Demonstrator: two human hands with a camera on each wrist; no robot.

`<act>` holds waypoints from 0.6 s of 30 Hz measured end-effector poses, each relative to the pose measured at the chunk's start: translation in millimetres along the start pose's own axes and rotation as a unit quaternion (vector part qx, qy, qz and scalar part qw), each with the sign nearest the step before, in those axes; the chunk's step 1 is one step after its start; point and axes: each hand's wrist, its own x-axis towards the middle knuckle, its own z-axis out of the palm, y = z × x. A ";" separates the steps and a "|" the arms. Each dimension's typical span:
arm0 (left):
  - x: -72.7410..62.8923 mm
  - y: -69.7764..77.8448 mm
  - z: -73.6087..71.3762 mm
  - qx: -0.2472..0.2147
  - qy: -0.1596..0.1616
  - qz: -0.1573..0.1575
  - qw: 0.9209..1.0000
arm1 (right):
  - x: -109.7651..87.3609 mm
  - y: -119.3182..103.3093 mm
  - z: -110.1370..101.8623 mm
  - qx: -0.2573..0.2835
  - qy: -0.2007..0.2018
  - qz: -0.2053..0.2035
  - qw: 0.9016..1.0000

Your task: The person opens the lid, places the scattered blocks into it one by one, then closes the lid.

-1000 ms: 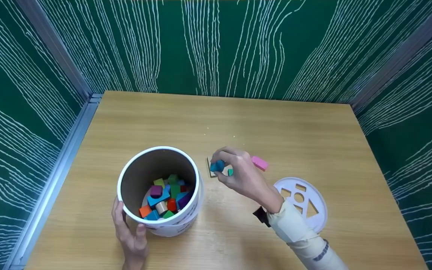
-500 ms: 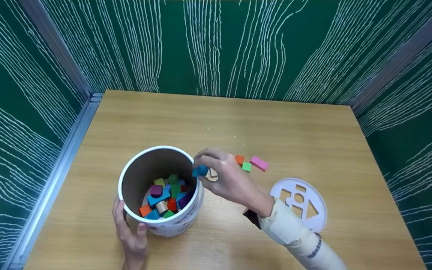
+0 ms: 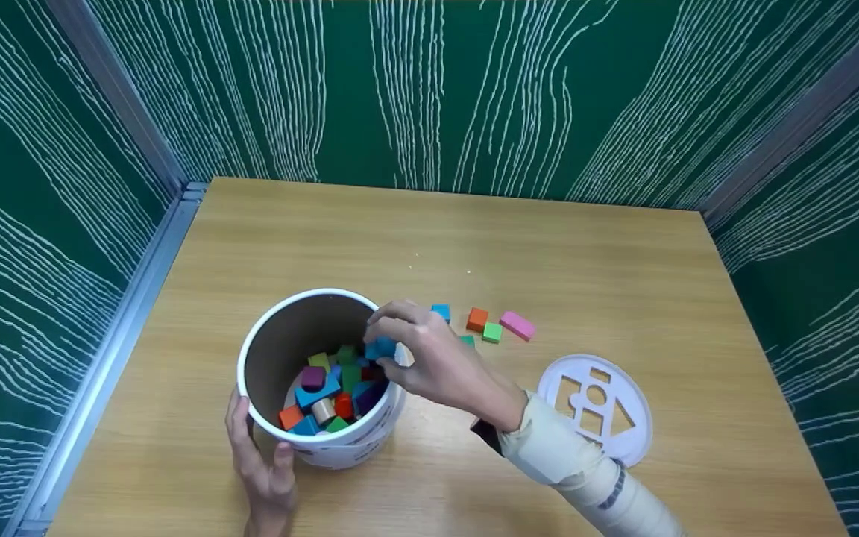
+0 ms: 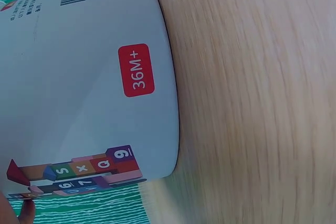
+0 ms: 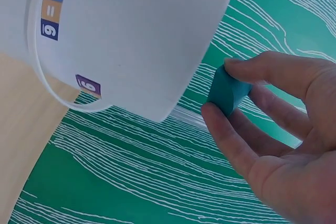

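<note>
A white round bucket [image 3: 340, 456] stands on the table, filled at the bottom with several coloured toy blocks [image 3: 318, 391]. My left hand [image 3: 265, 481] rests against its near left side, fingers spread along the wall; in the left wrist view a fingertip [image 4: 27, 211] shows at the printed wall. Thumb and fingers of my right hand [image 3: 433, 362] pinch a blue block [image 3: 380, 347] at the right side of the bucket's mouth. The right wrist view shows this blue block [image 5: 227, 90] between the fingertips, just beyond the rim.
Right of the bucket lie a blue block [image 3: 441, 312], an orange block [image 3: 477, 319], a green block [image 3: 492, 333] and a pink block [image 3: 517, 325]. A white lid [image 3: 629, 452] with shaped holes lies under the right forearm's far side. Green patterned panels [image 3: 340, 112] enclose the table.
My right hand has carried the blue block leftward from the table area to the bucket's mouth, uncovering blocks behind it. The left hand keeps its place at the bucket.
</note>
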 end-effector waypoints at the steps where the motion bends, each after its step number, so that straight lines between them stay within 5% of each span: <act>1: 0.3 0.4 -0.1 -0.001 0.000 -0.001 1.000 | 0.8 -0.6 0.5 0.000 -0.005 0.002 1.000; 18: 5.7 14.3 1.4 0.009 -0.004 0.006 1.000 | 8.5 -0.7 22.8 0.002 -0.058 0.005 0.998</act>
